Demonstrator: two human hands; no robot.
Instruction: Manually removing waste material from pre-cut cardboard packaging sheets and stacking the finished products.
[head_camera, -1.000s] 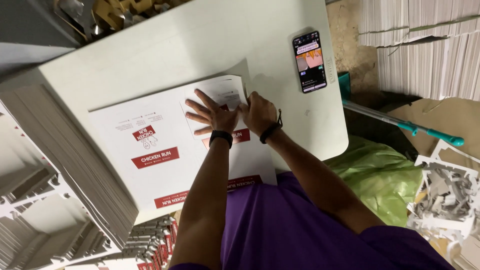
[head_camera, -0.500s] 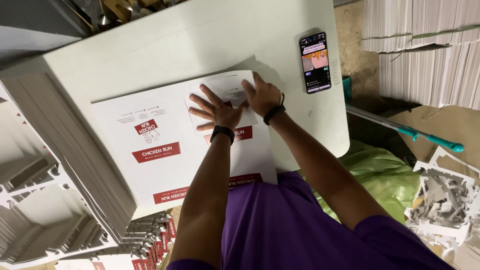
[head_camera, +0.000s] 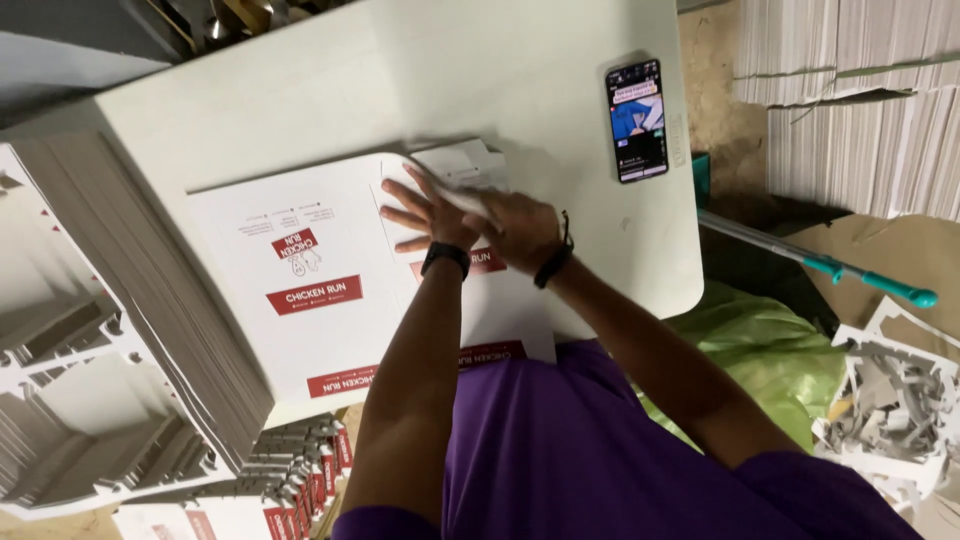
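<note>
Right hand (head_camera: 520, 232) slid onto box flap (head_camera: 462, 165), left hand (head_camera: 428, 215) still flat

My left hand (head_camera: 428, 215) lies flat, palm down, fingers spread toward ten o'clock. My right hand (head_camera: 520, 228) sits just beside it at three o'clock, blurred, fingers reaching toward eleven. Both forearms run back toward six, a dark band on each wrist.

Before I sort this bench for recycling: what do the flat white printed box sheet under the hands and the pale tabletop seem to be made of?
The flat white box sheet with red panels looks like thin coated cardboard: it lies flat with creased fold lines and die-cut flaps. The pale tabletop looks like moulded plastic, matte, with rounded corners, though painted board is possible. The left hand presses the sheet; the right hand is blurred.
</note>
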